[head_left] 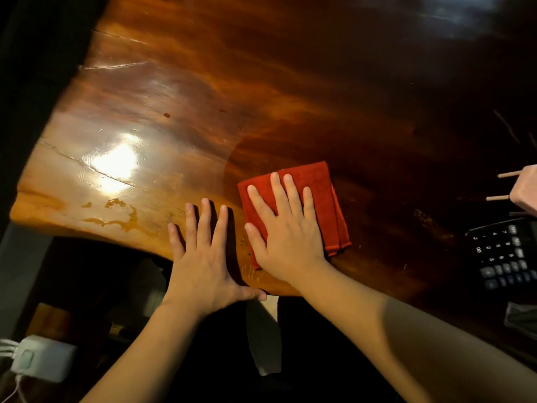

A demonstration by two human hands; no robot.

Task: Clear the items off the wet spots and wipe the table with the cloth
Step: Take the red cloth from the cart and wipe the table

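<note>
A folded red cloth [316, 181] lies flat on the glossy wooden table [261, 82] near its front edge. My right hand [286, 228] presses down on the cloth with fingers spread. My left hand [203, 257] rests flat on the bare wood just left of the cloth, fingers apart, holding nothing. Wet patches [116, 219] glisten along the front left edge, to the left of my left hand.
A black calculator [505, 254] lies at the right edge of the table. Behind it stands a pale holder [526, 190] with wooden sticks poking out to the left. A white power adapter [43, 359] sits below the table at the lower left.
</note>
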